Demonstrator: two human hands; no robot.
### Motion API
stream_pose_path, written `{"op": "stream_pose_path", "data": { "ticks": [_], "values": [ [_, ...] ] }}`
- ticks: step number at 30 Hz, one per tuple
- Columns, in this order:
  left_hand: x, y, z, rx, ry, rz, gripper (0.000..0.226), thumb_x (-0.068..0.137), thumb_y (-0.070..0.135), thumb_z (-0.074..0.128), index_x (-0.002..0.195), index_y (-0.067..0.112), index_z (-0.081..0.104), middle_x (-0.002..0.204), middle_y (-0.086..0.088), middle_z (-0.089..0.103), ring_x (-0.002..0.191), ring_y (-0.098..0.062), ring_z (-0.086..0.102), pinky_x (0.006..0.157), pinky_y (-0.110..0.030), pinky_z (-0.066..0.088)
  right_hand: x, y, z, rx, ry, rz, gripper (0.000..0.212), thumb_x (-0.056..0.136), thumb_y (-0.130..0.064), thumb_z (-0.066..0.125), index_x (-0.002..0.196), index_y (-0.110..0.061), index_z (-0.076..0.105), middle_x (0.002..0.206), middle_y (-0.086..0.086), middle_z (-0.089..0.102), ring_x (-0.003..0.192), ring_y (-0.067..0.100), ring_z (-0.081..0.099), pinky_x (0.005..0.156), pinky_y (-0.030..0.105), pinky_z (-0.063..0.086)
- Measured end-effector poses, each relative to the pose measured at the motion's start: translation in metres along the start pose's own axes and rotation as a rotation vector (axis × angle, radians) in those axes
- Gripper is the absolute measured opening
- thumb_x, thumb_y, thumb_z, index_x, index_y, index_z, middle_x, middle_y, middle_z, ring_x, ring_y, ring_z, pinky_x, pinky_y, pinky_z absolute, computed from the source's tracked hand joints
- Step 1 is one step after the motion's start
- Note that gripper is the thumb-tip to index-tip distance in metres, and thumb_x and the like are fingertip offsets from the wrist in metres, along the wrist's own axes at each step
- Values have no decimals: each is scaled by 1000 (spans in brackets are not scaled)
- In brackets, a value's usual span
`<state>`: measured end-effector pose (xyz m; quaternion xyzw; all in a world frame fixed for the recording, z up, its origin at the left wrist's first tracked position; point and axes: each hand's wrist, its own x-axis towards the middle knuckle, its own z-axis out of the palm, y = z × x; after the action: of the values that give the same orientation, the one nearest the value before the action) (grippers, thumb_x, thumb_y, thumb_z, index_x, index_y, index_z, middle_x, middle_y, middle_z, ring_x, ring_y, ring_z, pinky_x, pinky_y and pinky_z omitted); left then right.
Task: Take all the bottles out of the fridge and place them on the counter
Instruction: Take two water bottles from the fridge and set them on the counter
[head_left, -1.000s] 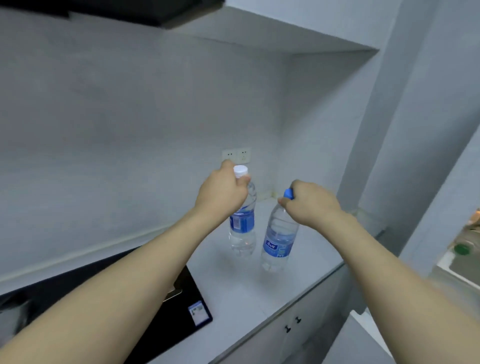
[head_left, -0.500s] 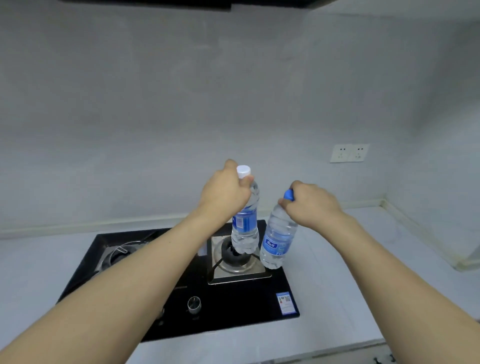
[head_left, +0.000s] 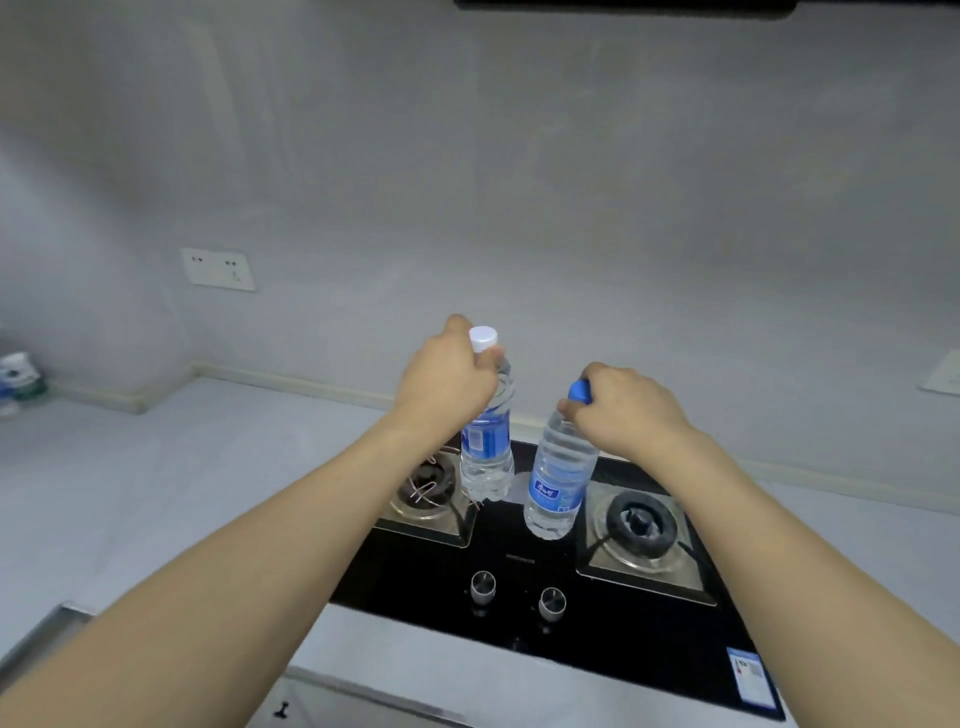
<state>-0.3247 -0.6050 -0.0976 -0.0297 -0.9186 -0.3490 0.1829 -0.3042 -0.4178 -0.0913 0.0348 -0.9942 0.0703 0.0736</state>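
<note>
My left hand (head_left: 447, 376) grips the neck of a clear water bottle with a white cap (head_left: 487, 447) and a blue label. My right hand (head_left: 626, 402) grips the top of a second clear water bottle with a blue cap (head_left: 558, 480), which hangs slightly tilted. Both bottles are held in the air above the black gas hob (head_left: 566, 613). The pale grey counter (head_left: 171, 478) stretches to the left and right of the hob. No fridge is in view.
The hob has two burners and two knobs (head_left: 483, 584). A wall socket (head_left: 218, 269) sits at the left on the grey wall. Some containers (head_left: 18, 376) stand at the far left of the counter. A range hood edge shows at the top.
My view has swung left along the counter, from the right corner to over the hob. Both hands have kept their hold on the bottles and carried them along.
</note>
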Motion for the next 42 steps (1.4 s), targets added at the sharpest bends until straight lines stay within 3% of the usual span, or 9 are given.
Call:
{"op": "stream_pose_path", "data": {
  "ticks": [12, 15, 22, 26, 35, 42],
  "values": [
    [-28, -154, -151, 99, 201, -285, 29, 95, 35, 50, 108, 9, 46, 99, -15, 62, 87, -37, 55, 70, -39, 46, 38, -208, 40, 47, -58, -350, 35, 92, -48, 50, 107, -17, 54, 107, 3, 63, 88, 25, 55, 69, 32, 39],
    [-50, -191, -192, 166, 273, -364, 30, 96, 36, 50, 109, 9, 46, 101, -16, 60, 83, -34, 49, 67, -36, 39, 35, -267, 53, 48, -80, -463, 35, 91, -49, 51, 108, -18, 54, 108, 3, 62, 92, 26, 57, 70, 32, 40],
    [-116, -253, -273, 337, 392, -513, 31, 97, 37, 49, 113, 9, 46, 106, -18, 61, 90, -38, 57, 72, -40, 46, 10, -386, 77, 90, -119, -697, 34, 92, -47, 50, 105, -16, 54, 106, 3, 63, 91, 25, 57, 68, 32, 39],
    [-169, -282, -318, 392, 464, -640, 33, 98, 36, 48, 117, 10, 45, 108, -18, 61, 90, -36, 57, 69, -37, 40, -20, -456, 89, 103, -173, -847, 33, 92, -48, 50, 104, -18, 53, 105, 2, 62, 90, 24, 56, 68, 32, 39],
    [-253, -323, -380, 465, 560, -811, 32, 96, 39, 49, 112, 11, 47, 105, -17, 64, 90, -37, 59, 75, -44, 50, -85, -562, 99, 123, -240, -1084, 33, 92, -50, 50, 104, -18, 53, 97, 1, 58, 85, 22, 55, 67, 31, 40],
    [-261, -353, -406, 432, 604, -807, 29, 96, 38, 50, 112, 14, 48, 103, -12, 63, 86, -32, 58, 75, -43, 52, -89, -605, 105, 118, -243, -1103, 33, 91, -48, 51, 101, -16, 55, 97, 3, 61, 86, 23, 58, 71, 34, 49]
  ]
}}
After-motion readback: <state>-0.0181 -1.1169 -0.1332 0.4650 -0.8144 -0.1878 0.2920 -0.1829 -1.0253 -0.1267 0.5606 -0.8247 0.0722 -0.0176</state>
